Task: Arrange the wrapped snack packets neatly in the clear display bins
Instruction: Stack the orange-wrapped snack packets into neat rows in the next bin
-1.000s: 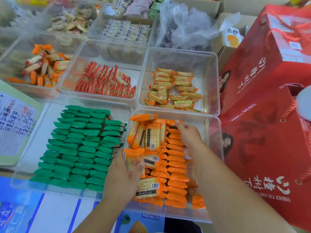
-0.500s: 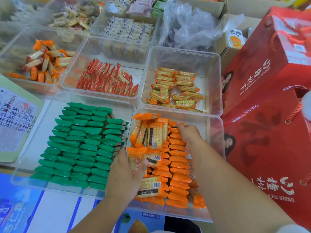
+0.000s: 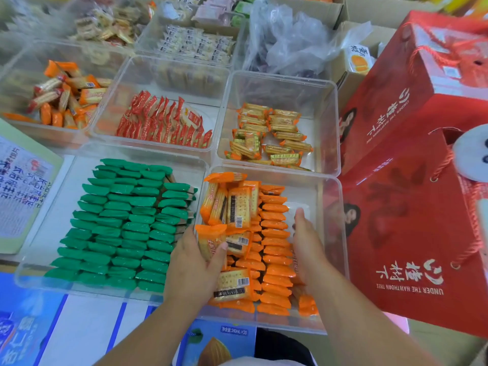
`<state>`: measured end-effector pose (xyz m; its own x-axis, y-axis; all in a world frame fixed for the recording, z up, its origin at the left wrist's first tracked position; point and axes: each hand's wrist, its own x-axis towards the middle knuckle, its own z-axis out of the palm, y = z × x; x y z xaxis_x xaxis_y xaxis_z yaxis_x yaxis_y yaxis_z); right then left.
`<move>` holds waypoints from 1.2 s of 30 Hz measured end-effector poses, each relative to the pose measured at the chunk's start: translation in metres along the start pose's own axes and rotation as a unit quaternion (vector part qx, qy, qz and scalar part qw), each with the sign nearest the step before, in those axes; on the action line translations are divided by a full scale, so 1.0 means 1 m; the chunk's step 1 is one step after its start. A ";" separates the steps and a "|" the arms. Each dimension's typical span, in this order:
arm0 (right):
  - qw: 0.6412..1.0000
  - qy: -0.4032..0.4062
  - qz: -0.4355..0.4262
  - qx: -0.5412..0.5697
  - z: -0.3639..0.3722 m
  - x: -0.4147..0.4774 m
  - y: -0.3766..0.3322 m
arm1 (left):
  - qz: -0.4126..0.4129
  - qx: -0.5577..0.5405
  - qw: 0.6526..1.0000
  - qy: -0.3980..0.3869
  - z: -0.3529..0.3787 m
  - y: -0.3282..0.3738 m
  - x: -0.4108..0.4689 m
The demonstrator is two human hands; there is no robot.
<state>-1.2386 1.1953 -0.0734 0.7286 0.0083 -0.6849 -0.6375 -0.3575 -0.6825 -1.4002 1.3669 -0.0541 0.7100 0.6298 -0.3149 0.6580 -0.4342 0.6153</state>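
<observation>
Orange cracker packets (image 3: 274,244) fill the near right clear bin (image 3: 330,186), a neat row on edge at the right and loose ones (image 3: 237,204) lying flat at the left. My left hand (image 3: 195,268) grips one loose orange packet (image 3: 211,240) at the bin's left side, thumb on its face. My right hand (image 3: 306,239) is inside the bin, fingers straight against the right side of the row. Green packets (image 3: 126,223) stand in tidy rows in the near left bin (image 3: 66,180).
Behind are bins of red packets (image 3: 163,120), gold-green packets (image 3: 269,136) and mixed orange packets (image 3: 63,93). Red gift boxes (image 3: 412,180) crowd the right side. A crumpled plastic bag (image 3: 290,38) lies at the back. Printed cartons (image 3: 23,186) sit at the left.
My right hand has pulled back from the far end of the orange row to its right side. My left hand keeps its grip on the loose packet.
</observation>
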 end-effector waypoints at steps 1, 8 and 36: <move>0.998 -0.025 0.040 0.039 -0.004 -0.009 0.010 | 0.000 0.000 1.000 0.000 0.000 0.000 0.000; 0.963 -0.138 0.187 0.135 0.005 -0.036 0.031 | 0.002 0.000 1.000 -0.005 -0.001 0.000 0.000; 0.740 -0.126 -0.191 -0.633 -0.031 -0.003 0.035 | 0.256 0.160 0.952 0.042 -0.007 -0.018 -0.067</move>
<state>-1.2553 1.1541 -0.0875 0.6235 0.4512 -0.6385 0.4642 -0.8708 -0.1620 -1.4616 1.3372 -0.0389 0.9446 0.3264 0.0337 0.2836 -0.8637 0.4166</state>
